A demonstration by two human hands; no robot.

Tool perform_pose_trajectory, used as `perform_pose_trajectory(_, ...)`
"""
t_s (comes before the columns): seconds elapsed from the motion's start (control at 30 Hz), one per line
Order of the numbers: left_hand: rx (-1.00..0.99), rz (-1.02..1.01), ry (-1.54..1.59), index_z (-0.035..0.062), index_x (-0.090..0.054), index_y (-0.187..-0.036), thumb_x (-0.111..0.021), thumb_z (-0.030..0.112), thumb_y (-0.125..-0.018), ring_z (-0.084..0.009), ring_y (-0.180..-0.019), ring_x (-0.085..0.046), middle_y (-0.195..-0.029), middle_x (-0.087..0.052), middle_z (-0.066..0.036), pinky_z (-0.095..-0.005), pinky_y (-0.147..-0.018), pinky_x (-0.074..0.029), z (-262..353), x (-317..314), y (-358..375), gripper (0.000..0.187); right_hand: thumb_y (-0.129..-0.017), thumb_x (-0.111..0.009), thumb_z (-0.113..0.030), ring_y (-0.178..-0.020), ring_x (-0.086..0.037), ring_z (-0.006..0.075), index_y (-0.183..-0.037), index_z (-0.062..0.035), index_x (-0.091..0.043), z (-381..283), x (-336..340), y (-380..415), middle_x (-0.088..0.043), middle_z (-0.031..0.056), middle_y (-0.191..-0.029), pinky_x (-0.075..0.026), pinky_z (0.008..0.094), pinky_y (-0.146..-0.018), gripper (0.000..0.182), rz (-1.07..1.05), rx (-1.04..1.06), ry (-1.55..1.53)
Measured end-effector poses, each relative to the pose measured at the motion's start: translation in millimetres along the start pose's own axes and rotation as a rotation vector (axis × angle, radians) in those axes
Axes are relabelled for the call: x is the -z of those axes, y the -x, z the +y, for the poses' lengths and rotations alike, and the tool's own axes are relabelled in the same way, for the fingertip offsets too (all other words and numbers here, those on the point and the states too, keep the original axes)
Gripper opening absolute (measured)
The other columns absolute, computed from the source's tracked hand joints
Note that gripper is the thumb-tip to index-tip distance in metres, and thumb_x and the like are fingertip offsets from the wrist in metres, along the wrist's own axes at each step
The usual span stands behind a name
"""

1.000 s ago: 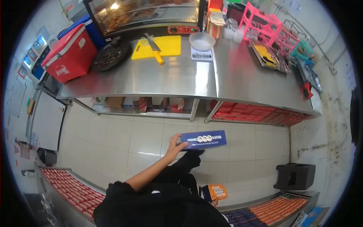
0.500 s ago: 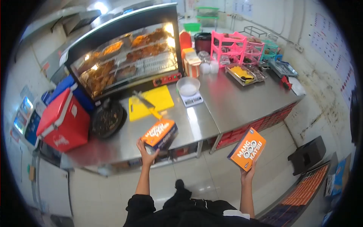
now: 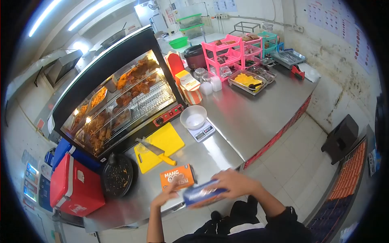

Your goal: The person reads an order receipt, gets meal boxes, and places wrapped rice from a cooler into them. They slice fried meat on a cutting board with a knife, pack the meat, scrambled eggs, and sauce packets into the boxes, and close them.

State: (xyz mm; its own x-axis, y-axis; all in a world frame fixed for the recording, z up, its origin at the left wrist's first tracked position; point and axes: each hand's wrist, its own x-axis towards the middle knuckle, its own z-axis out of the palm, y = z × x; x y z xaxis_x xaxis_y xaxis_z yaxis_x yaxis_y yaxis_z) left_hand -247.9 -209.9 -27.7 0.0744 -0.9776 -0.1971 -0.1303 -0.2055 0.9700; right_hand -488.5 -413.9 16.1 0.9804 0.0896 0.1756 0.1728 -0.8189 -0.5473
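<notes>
An orange takeaway box [image 3: 187,171] with white lettering lies on the steel counter near its front edge. My left hand [image 3: 165,195] is open in front of that box, its blurred fingers overlapping the lettering. My right hand [image 3: 235,183] grips a second takeaway box [image 3: 199,195] from above and its right end. This box is tilted, its dark blue side facing up towards me, and smeared by motion. Behind the first box, a knife [image 3: 161,155] with a yellow handle rests on a yellow cutting board [image 3: 172,138].
A lit display case [image 3: 117,93] of fried food stands behind the board. To the right is a kitchen scale [image 3: 204,131] bearing a plastic bowl [image 3: 193,116]. A black round pan [image 3: 117,176] and red cooler [image 3: 79,184] stand left. Pink racks [image 3: 225,54] are further back.
The box from my left hand now lies on the counter, and that hand has let go. My right hand has swung left with its box, turning it. The view has shifted.
</notes>
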Motion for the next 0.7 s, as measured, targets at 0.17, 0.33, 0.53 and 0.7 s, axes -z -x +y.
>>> perform_pose_trajectory(0.17,0.301,-0.635,-0.093,0.0056,-0.029,-0.132,-0.072,0.038,-0.068,-0.0171,-0.113,-0.038,-0.120,-0.043,-0.008,-0.0280,-0.097,-0.029,-50.4,-43.6,-43.0,0.085,-0.075,-0.059,-0.029,-0.103,-0.048,0.0240,-0.116,-0.0243,-0.055,13.7,18.9,-31.0,-0.050,0.0092,-0.114,-0.033,0.0433,-0.086,0.042,-0.313,0.349,-0.097)
perform_pose_trajectory(0.33,0.397,-0.172,0.447,0.0051,-0.023,-0.134,-0.067,0.019,-0.070,-0.0182,-0.111,-0.042,-0.120,-0.043,-0.009,-0.0295,-0.094,-0.033,-36.0,-93.7,-89.3,0.078,-0.074,-0.056,-0.015,-0.124,-0.032,0.0262,-0.114,-0.0269,-0.056,69.2,49.1,-6.1,-0.040,0.0119,-0.127,-0.019,0.0579,-0.095,0.042,-0.245,0.324,0.012)
perform_pose_trajectory(0.53,0.072,0.392,0.471,0.0048,-0.014,-0.135,-0.064,0.019,-0.068,-0.0205,-0.109,-0.045,-0.122,-0.042,-0.011,-0.0305,-0.093,-0.036,-25.9,-118.9,-152.0,0.085,-0.075,-0.055,-0.007,-0.131,-0.017,0.0330,-0.120,-0.0267,-0.052,118.3,41.3,4.8,-0.019,0.0158,-0.140,-0.017,0.0523,-0.101,0.049,0.312,0.103,-0.267)
perform_pose_trajectory(0.7,-0.066,0.712,0.666,0.0019,-0.035,-0.125,-0.067,0.035,-0.062,-0.0198,-0.098,-0.054,-0.110,-0.052,-0.009,-0.0321,-0.082,-0.046,4.6,-144.8,-166.3,0.077,-0.071,-0.068,-0.021,-0.132,-0.005,0.0381,-0.139,-0.0204,-0.012,140.1,49.9,-1.5,-0.006,0.0219,-0.140,-0.010,0.0482,-0.106,0.088,0.215,-0.071,-0.802)
